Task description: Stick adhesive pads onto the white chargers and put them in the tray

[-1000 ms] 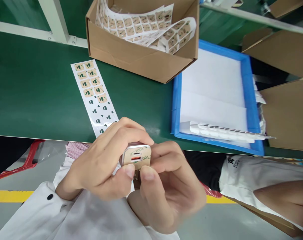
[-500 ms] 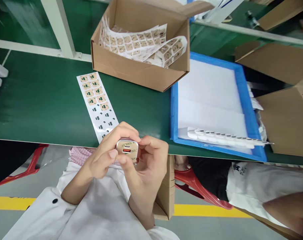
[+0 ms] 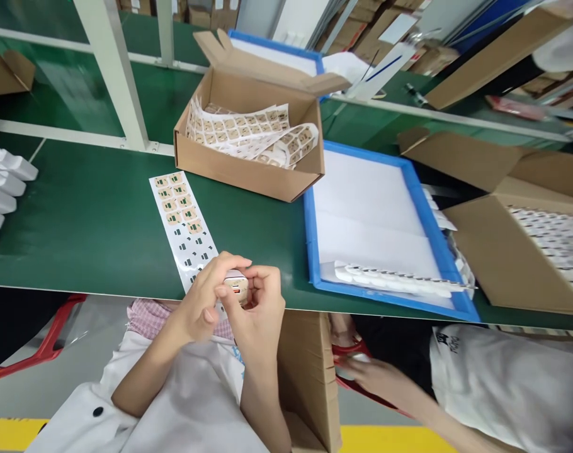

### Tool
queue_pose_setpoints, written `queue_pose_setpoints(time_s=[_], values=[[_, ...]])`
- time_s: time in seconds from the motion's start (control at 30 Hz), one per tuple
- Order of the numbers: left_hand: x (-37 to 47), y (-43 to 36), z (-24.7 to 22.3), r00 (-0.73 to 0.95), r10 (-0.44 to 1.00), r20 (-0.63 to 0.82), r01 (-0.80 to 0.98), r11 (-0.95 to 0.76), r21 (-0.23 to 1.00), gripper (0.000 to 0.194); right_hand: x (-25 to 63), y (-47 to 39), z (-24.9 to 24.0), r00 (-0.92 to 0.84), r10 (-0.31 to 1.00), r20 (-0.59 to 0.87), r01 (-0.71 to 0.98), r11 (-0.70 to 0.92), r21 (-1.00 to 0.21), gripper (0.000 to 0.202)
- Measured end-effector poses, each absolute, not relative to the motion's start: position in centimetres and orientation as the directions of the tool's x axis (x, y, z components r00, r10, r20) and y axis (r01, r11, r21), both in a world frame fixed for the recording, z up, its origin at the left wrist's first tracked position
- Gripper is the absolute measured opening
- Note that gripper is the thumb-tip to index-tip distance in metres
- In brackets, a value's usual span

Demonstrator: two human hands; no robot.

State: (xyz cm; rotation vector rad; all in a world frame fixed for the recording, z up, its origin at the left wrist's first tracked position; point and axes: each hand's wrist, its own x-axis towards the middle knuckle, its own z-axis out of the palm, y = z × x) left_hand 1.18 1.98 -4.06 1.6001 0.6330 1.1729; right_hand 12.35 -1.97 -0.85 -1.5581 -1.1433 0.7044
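Observation:
Just off the table's front edge, my right hand [image 3: 260, 308] pinches a small white USB charger [image 3: 240, 291] between thumb and fingers. The charger's port end faces up, with a tan sticker on it and a red-orange port. My left hand [image 3: 196, 311] curls round the charger's other side, its fingers over the top and its thumb lifted away. Behind my left hand, a sheet of tan stickers [image 3: 177, 207] lies on the green table; its upper rows hold stickers and its lower rows show only small dark cutouts. My left hand hides the sheet's near end.
A cardboard box [image 3: 239, 182] of sticker sheets stands behind. To the right are a blue-rimmed tray [image 3: 310, 233] with a row of white pieces and an open carton [image 3: 470, 245]. White pieces [image 3: 3, 201] are stacked left. A co-worker's hand [image 3: 381, 377] is at lower right.
The view has tilted up, showing more of the background. My left thumb has come off the charger, which has turned slightly. A co-worker's hand has come into view at right.

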Motion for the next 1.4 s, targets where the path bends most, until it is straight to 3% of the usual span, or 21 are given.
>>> queue_pose_setpoints(time_s=[0.27,0.37,0.47,0.67,0.8,0.9,1.0,1.07,1.23,1.4], values=[[2.1,1.9,-5.3,0.373,0.847,0.379,-0.232,-0.310,0.922,0.078,13.1,-1.6,-1.3,0.398,0.913,0.086,0.173,0.017,-0.985,0.041],[2.2,2.0,-5.6,0.373,0.850,0.372,-0.174,-0.330,0.928,0.083,13.4,-1.2,-1.6,0.408,0.913,0.012,0.125,-0.042,-0.991,0.040],[2.2,2.2,-5.5,0.361,0.848,0.389,-0.082,-0.386,0.919,0.083,13.5,-1.0,-1.2,0.390,0.921,-0.015,0.187,-0.095,-0.978,0.039],[2.0,2.0,-5.2,0.351,0.811,0.467,-0.104,-0.463,0.881,0.060,14.1,-1.2,0.0,0.304,0.952,-0.024,0.082,-0.051,-0.995,0.042],[1.6,1.8,-5.1,0.372,0.853,0.365,-0.223,-0.300,0.928,0.056,14.1,-0.9,-0.3,0.255,0.961,-0.103,-0.123,-0.074,-0.990,0.044],[1.4,1.9,-4.5,0.332,0.898,0.288,-0.257,-0.208,0.944,0.037,13.8,-0.7,-1.3,0.230,0.964,-0.131,-0.299,-0.059,-0.952,0.047],[1.2,2.1,-3.7,0.283,0.916,0.285,-0.263,-0.212,0.941,0.037,13.8,-0.6,-2.3,0.221,0.966,-0.134,-0.335,-0.054,-0.941,0.054],[1.0,2.2,-3.4,0.343,0.902,0.261,-0.283,-0.166,0.945,0.039,14.4,-0.8,-2.7,0.156,0.975,-0.158,-0.308,-0.104,-0.946,0.059],[1.4,2.2,-4.0,0.435,0.856,0.280,-0.129,-0.249,0.960,0.043,16.2,-1.6,-2.7,-0.013,0.997,-0.071,-0.341,-0.071,-0.937,0.080],[2.7,2.2,-3.7,0.359,0.853,0.378,0.033,-0.417,0.908,0.038,17.2,-1.8,-3.2,-0.059,0.998,-0.013,-0.497,-0.041,-0.867,0.075]])
